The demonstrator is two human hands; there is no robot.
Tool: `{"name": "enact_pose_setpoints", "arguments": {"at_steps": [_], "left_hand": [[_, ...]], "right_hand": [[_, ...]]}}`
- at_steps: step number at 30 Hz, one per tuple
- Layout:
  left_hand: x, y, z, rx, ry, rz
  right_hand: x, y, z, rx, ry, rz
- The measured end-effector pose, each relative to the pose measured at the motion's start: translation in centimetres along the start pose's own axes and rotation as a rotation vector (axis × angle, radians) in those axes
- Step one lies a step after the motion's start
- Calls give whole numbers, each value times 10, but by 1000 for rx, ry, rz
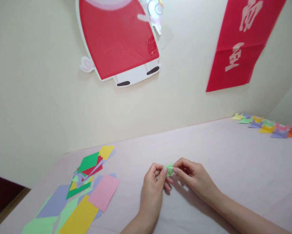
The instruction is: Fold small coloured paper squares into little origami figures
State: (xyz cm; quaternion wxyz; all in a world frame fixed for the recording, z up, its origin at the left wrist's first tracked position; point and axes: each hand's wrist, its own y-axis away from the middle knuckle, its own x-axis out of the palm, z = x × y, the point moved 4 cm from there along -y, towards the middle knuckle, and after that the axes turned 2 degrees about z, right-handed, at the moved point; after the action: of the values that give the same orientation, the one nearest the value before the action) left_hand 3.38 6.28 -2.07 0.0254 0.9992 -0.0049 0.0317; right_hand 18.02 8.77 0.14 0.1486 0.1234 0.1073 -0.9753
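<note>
A small folded piece of light green paper (169, 169) is pinched between both my hands just above the pale pink table (223, 152). My left hand (153, 188) grips its left side with thumb and fingers closed. My right hand (193, 177) holds its right side, fingers curled and pressed on the paper. Most of the paper is hidden by my fingertips.
Loose sheets of coloured paper (83, 191) in pink, yellow, green, purple and red lie spread at the table's left. A row of folded paper figures (267, 126) sits at the far right by the wall. A red cartoon cutout (119, 42) and a red banner (238, 45) hang on the wall.
</note>
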Motion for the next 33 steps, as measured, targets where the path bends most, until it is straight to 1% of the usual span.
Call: {"name": "enact_pose_setpoints", "arguments": {"at_steps": [4,8,12,15,19,25,28,33], "left_hand": [[-1,0,1,14,8,-17],[1,1,-4,9,7,-9],[4,2,-7,-1,-15,11],[5,2,-5,-7,-17,12],[6,1,-2,-30,17,13],[7,4,-5,-29,31,2],[7,4,-6,-28,44,26],[8,3,-9,-5,34,72]], "right_hand": [[-1,-1,-5,60,-65,-8],[0,-3,-9,102,-117,5],[2,-3,-9,133,-146,36],[4,-2,-8,160,-128,44],[1,-3,-6,146,-76,1],[-2,-3,-7,127,-43,-25],[-2,-4,-6,116,-44,-40],[0,-3,-5,129,-69,-19]]}}
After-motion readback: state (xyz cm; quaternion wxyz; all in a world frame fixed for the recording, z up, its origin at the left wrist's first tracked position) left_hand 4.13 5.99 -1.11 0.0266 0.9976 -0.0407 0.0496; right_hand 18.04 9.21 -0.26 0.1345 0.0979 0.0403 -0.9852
